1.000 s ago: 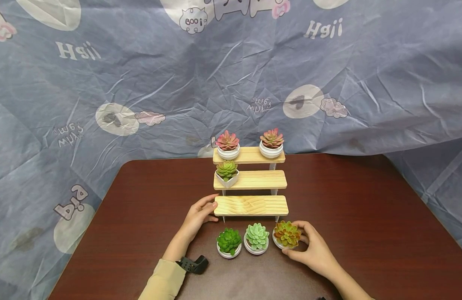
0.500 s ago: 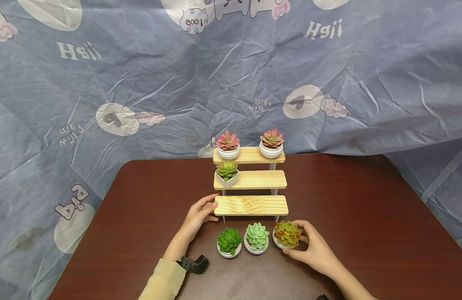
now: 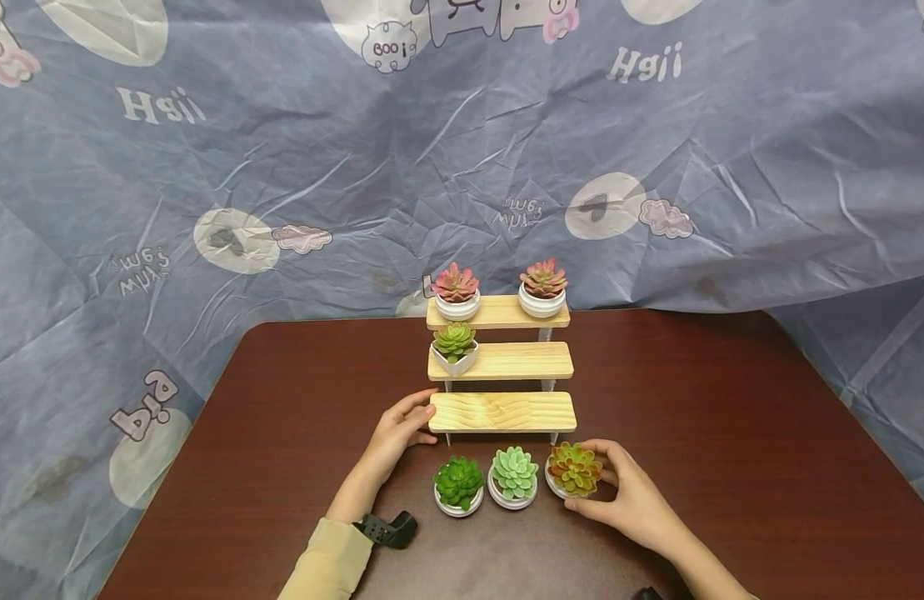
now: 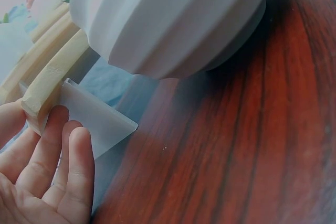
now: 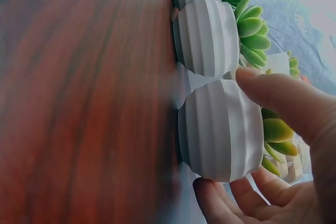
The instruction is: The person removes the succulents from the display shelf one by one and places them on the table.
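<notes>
My left hand [image 3: 394,429] grips the left end of the lowest board of a three-step wooden plant stand [image 3: 502,411]. In the left wrist view its thumb and fingertips meet at the board end [image 4: 47,90], beside a clear plastic leg [image 4: 94,119]. My right hand [image 3: 625,496] holds a potted succulent with orange-tipped leaves [image 3: 574,469] in front of the stand, thumb on one side of the white ribbed pot [image 5: 220,129] and fingers on the other. Left of it, in a row, are a pale green succulent [image 3: 514,472] and a dark green succulent [image 3: 458,482].
Two pink succulents, one on the left [image 3: 456,287] and one on the right [image 3: 542,286], sit on the top board. A green succulent in an angular pot [image 3: 454,343] occupies the middle board's left end. Behind the dark wooden table [image 3: 694,400] hangs a patterned blue-grey cloth [image 3: 432,167].
</notes>
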{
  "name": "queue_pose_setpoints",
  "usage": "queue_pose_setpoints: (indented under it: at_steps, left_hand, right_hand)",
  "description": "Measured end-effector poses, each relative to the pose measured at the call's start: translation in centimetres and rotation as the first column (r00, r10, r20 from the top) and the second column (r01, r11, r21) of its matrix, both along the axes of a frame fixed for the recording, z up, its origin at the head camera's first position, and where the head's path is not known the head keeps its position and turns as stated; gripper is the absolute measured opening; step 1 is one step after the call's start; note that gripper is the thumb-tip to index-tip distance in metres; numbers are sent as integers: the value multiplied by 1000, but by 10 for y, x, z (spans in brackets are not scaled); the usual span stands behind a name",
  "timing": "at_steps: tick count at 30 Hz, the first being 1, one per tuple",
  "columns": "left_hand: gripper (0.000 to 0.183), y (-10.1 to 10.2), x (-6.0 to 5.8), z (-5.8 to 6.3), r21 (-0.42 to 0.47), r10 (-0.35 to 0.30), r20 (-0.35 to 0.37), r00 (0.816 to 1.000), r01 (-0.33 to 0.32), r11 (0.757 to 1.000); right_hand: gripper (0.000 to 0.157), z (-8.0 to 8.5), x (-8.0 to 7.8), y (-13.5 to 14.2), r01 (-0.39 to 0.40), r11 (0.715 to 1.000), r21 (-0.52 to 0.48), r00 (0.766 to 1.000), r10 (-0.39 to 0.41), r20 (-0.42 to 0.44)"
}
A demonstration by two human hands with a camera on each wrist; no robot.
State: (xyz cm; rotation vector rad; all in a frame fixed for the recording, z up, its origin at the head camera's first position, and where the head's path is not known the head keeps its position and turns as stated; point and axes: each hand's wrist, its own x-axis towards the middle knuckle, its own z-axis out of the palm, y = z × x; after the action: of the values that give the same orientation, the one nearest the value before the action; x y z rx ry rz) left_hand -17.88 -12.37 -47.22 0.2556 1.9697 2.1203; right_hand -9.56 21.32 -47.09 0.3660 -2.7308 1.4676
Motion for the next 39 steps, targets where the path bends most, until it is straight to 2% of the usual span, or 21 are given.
queue_pose_setpoints:
  at_steps: [5, 13, 27, 39]
  left_hand:
    - [44, 0, 0, 0, 1, 2, 2, 1000, -2, 1000]
    - [43, 0, 1, 0, 2, 5, 0, 1000, -5, 1000]
    - [43, 0, 0, -3, -1, 5, -4, 1000, -5, 1000]
    - [46, -1, 0, -4, -2, 3, -22, 1000, -3, 1000]
  right_hand:
    - [76, 2, 1, 0, 2, 1000, -10, 1000, -2, 7]
    - [76, 4, -1, 2, -7, 1000, 10, 998, 7, -55]
    - [78, 13, -2, 1, -17, 1000, 7, 999, 18, -49]
    - [75, 28, -9, -6, -68, 997, -45, 987, 61, -151]
